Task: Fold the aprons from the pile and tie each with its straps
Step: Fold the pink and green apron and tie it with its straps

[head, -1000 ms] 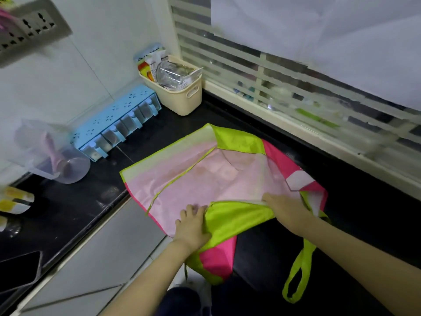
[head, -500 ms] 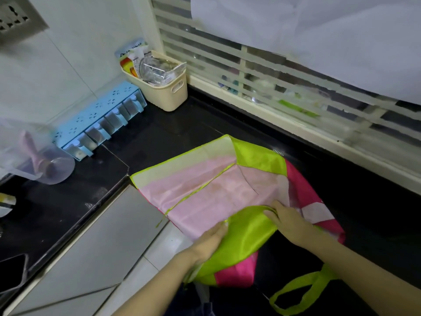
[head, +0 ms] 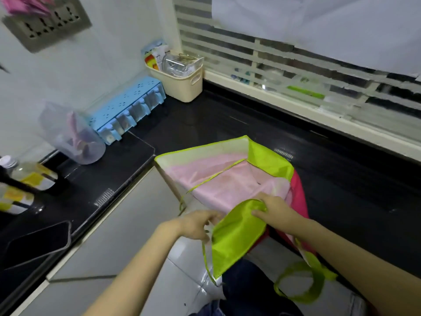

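The pink-and-lime apron is lying at the near edge of the black desk, with its near part hanging off toward the person. The right hand is pinching the top of the apron's lime-green flap between thumb and curled fingers, holding it just above the pink cloth. The left hand is hovering at the flap's left edge with fingers curled; blur is hiding whether it is gripping the fabric. A lime strap loop is dangling below the right forearm. At the far left, a cream basket, a blue compartment rack and a clear jug are standing along the wall. A dark phone is lying at the near left.
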The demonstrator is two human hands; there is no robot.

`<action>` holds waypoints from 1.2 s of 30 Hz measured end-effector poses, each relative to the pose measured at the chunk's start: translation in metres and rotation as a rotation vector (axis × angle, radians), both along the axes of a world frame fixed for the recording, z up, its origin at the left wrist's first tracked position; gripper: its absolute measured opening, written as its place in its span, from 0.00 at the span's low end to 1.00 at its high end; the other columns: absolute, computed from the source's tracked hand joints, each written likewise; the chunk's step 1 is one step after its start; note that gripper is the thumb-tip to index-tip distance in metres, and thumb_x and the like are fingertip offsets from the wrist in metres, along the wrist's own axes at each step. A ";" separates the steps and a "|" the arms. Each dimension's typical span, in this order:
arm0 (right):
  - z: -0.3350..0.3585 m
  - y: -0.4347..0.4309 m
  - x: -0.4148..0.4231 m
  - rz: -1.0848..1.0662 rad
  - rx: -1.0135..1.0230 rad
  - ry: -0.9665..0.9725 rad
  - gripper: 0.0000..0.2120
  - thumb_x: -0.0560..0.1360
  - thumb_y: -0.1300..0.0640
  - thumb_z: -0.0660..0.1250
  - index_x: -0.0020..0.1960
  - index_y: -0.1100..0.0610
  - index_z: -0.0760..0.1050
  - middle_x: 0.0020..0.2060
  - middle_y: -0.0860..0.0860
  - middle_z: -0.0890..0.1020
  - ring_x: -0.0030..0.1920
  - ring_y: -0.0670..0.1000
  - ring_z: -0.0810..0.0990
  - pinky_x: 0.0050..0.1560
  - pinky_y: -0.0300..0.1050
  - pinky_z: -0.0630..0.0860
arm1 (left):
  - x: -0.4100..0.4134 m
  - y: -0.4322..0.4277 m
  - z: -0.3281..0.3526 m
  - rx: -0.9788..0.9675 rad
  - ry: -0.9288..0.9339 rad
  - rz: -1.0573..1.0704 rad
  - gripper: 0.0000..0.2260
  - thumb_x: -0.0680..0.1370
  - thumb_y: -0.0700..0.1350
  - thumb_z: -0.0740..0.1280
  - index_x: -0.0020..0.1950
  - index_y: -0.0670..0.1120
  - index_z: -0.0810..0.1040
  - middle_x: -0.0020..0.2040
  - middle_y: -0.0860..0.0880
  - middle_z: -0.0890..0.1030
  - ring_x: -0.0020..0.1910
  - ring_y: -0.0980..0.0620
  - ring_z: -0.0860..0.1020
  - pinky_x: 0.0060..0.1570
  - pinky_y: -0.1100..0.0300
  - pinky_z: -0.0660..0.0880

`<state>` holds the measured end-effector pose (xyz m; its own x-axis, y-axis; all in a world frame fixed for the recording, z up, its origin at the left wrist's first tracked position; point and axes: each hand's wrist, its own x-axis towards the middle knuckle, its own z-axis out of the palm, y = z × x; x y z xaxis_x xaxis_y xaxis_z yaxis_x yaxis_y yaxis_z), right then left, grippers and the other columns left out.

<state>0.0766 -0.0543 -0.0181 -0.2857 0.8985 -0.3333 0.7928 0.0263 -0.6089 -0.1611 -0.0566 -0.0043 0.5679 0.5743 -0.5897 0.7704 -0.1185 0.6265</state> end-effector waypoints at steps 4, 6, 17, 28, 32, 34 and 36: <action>0.003 -0.045 -0.050 0.033 0.025 0.084 0.12 0.74 0.56 0.69 0.53 0.63 0.75 0.45 0.53 0.80 0.49 0.52 0.78 0.49 0.45 0.69 | -0.033 -0.027 0.018 0.045 -0.004 0.024 0.42 0.72 0.48 0.74 0.77 0.47 0.51 0.74 0.55 0.57 0.72 0.59 0.59 0.70 0.66 0.55; 0.008 -0.064 -0.072 0.015 0.057 0.156 0.11 0.74 0.55 0.70 0.51 0.60 0.75 0.43 0.49 0.78 0.46 0.48 0.76 0.45 0.40 0.68 | -0.029 -0.047 0.021 0.104 -0.081 0.143 0.37 0.72 0.50 0.73 0.75 0.47 0.58 0.68 0.54 0.67 0.67 0.58 0.66 0.64 0.68 0.63; 0.022 -0.111 -0.085 0.152 0.138 -0.046 0.15 0.72 0.52 0.72 0.54 0.58 0.75 0.50 0.51 0.79 0.54 0.52 0.76 0.46 0.42 0.65 | -0.059 -0.115 0.028 0.417 -0.181 0.503 0.08 0.79 0.38 0.61 0.42 0.39 0.75 0.40 0.43 0.76 0.44 0.48 0.74 0.45 0.58 0.66; 0.037 -0.112 -0.079 0.115 0.209 -0.303 0.13 0.70 0.70 0.58 0.46 0.56 0.73 0.46 0.61 0.82 0.49 0.63 0.80 0.42 0.48 0.70 | -0.101 -0.155 0.046 0.257 0.336 0.100 0.10 0.75 0.47 0.70 0.54 0.45 0.77 0.51 0.46 0.80 0.53 0.47 0.77 0.42 0.62 0.67; 0.080 -0.103 -0.097 -0.058 0.462 -0.015 0.20 0.63 0.74 0.56 0.50 0.58 0.73 0.43 0.56 0.80 0.45 0.57 0.78 0.46 0.50 0.73 | -0.115 -0.139 0.072 0.818 0.393 0.495 0.07 0.74 0.37 0.63 0.50 0.43 0.77 0.53 0.41 0.76 0.53 0.40 0.75 0.46 0.48 0.72; 0.100 -0.106 -0.101 -0.190 0.604 0.216 0.30 0.61 0.76 0.55 0.60 0.57 0.71 0.49 0.51 0.76 0.46 0.49 0.74 0.49 0.43 0.71 | -0.115 -0.136 0.088 1.145 0.136 0.697 0.14 0.67 0.30 0.62 0.49 0.42 0.76 0.49 0.42 0.72 0.49 0.41 0.72 0.43 0.48 0.70; 0.098 -0.106 -0.095 -0.162 0.639 0.180 0.31 0.62 0.77 0.57 0.61 0.57 0.70 0.49 0.50 0.74 0.48 0.49 0.72 0.49 0.40 0.69 | -0.116 -0.138 0.086 1.210 0.064 0.685 0.18 0.63 0.28 0.61 0.49 0.41 0.77 0.47 0.42 0.75 0.47 0.41 0.72 0.44 0.49 0.68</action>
<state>-0.0187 -0.1605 0.0801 -0.1321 0.9391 0.3172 0.7052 0.3139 -0.6357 -0.2772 -0.1948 0.0821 -0.0398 0.8905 0.4533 0.9178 -0.1468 0.3689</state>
